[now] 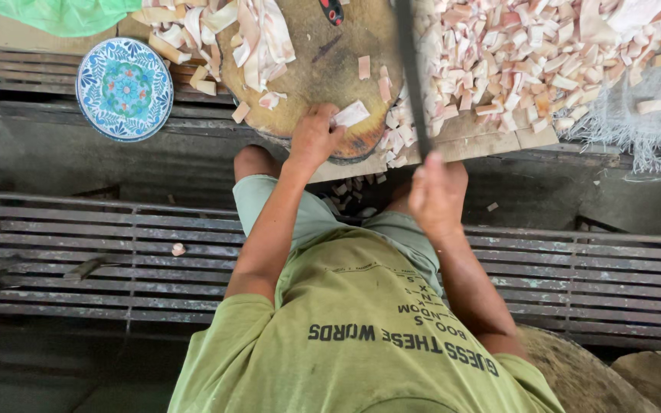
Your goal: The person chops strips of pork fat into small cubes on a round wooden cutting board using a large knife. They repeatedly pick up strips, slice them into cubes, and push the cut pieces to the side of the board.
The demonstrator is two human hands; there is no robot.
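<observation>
Pale pink-white flat strip, left hand pinching it

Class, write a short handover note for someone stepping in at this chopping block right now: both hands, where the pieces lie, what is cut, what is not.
Left hand: pins a pale piece on the near edge of the round wooden block.
Right hand: gripping the handle of a long dark blade, raised over the block's right side.
Done: a large heap of cut cubes lies right of the block; a few bits have dropped to the ground below.
Left: uncut pale strips lie on the block's far left.
Nearby: a patterned blue plate at left, holding nothing.
</observation>
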